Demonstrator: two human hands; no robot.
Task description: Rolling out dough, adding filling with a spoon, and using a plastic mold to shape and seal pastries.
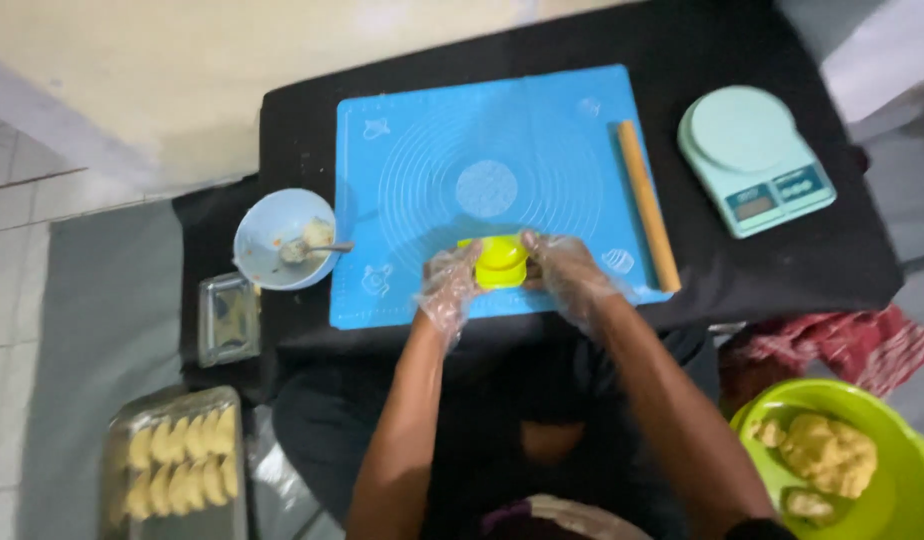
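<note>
Yellow-green press mould (502, 262) sits at 6 o'clock on blue mat (487, 190), gripped between gloved left hand (448, 290) and right hand (567, 272). Rolling pin (648, 204) at 3 o'clock, bowl (272, 235) at 9.

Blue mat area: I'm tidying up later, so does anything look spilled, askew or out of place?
Nothing stands out. The rolling pin lies along the blue mat edge, the spoon rests in its bowl, and both gloved hands hold the yellow mould.
</note>
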